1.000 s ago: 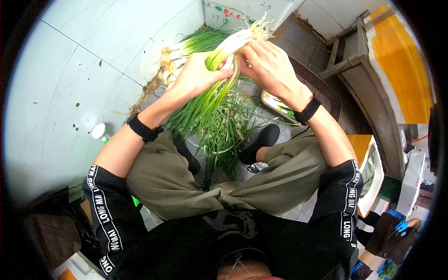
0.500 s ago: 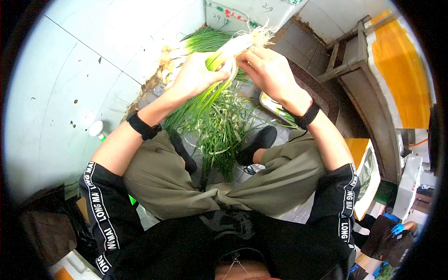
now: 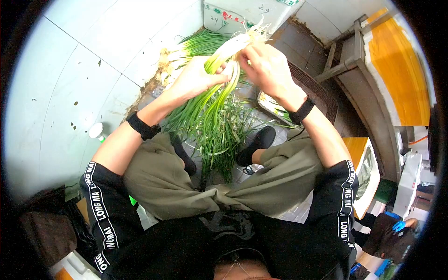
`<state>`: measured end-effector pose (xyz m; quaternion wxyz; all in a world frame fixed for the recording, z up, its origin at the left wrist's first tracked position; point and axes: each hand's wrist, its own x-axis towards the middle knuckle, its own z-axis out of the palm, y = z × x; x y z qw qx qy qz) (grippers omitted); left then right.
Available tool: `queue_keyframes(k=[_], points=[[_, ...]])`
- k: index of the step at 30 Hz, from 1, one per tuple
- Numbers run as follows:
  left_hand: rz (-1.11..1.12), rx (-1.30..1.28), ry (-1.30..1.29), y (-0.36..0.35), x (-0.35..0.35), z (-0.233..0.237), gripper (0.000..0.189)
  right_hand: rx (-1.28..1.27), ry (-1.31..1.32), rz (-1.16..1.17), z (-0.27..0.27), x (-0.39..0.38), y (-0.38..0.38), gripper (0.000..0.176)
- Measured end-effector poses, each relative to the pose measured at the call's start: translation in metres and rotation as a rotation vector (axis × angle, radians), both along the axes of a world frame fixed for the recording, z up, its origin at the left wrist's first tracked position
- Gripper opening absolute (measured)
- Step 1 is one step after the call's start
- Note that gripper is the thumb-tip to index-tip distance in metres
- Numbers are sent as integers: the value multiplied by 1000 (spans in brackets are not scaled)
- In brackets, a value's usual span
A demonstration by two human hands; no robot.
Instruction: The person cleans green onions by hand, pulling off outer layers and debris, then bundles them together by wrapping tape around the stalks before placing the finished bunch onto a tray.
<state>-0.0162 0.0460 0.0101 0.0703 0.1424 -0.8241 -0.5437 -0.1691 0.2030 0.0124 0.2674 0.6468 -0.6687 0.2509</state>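
Head view: left hand [image 3: 193, 77] clasps scallion bunch [image 3: 198, 112], right hand [image 3: 266, 70] pinches its upper end.

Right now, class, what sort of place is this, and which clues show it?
Probably a food-prep corner of a kitchen or market: spring onions, trimmed leaves on the floor, a numbered foam box.

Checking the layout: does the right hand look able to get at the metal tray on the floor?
Probably yes: the tray lies just beneath the right hand with nothing between, but that hand is pinching the scallion bunch, which the left hand also grips, so it must let go first.
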Motion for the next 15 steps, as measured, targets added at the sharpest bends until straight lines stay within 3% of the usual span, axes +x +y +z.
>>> queue_keyframes(k=[2,5,10,13,15], points=[[-29,51,-13,0,2,-3,32,12,-37,-72,0,-3,3,12],[-23,87,-32,-4,4,3,36,-134,-433,-65,-3,-4,9,9],[88,116,46,-18,4,2,37,29,-527,-90,-2,-8,17,12],[178,169,122,-18,5,2,36,624,-400,-158,-28,-12,21,21],[212,162,147,-17,3,-1,35,660,-275,-103,-45,-11,24,21]])
